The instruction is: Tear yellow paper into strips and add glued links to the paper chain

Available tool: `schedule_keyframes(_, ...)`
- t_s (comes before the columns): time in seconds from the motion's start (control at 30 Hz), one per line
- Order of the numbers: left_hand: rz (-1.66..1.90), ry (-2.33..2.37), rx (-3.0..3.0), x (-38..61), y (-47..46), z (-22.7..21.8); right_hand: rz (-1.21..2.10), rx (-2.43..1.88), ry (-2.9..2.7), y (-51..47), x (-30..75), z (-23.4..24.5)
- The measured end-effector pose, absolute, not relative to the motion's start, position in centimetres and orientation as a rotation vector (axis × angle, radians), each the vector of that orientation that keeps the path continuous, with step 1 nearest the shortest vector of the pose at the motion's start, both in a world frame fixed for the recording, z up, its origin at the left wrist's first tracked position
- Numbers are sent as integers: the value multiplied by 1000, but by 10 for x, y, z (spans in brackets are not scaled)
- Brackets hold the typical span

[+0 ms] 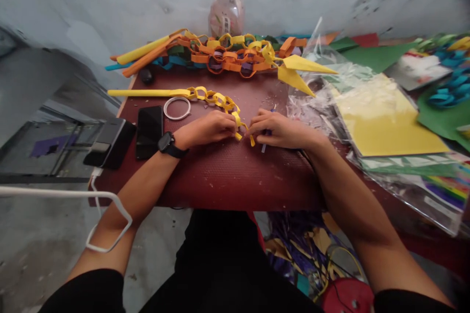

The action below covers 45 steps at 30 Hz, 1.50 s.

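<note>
A loose link on the yellow paper chain (220,100)

In the head view, the chain lay across the red table (220,186), its working end between the hands; the left hand (211,128) pinched that end, while the right hand (275,128) was curled round a slim stick (263,147), its fingertips at a short yellow strip (252,141); whether they gripped the strip too, I couldn't tell. It looked to me like the joining of a link; the next move seemed to call for lining up the strip's ends and a light, steady press. Behind stood a big bottle (226,13), its contents unclear; to the right, a clear plastic bag (446,222) seemed to hold yellow sheets (389,117).
</note>
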<state>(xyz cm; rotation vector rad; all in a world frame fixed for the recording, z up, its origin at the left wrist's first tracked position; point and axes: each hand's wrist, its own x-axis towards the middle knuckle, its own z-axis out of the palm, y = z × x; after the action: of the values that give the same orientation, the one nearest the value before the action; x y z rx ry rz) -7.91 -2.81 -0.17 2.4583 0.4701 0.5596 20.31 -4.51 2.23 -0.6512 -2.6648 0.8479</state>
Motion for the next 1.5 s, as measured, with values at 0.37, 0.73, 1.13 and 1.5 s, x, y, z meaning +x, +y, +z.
schedule_keyframes(0.37,650,454,2471,-80,-30,1,818,-783,-2421,-50,196,15)
schedule_keyframes(0.73,815,503,2487,-77,-30,1,762,-831,-2251,-55,189,12)
schedule_keyframes(1.13,896,597,2336,-73,-35,0,652,-798,-2260,-53,192,10)
schedule_keyframes(1.5,891,735,2007,-67,-38,-2,575,-762,-2265,-54,190,11)
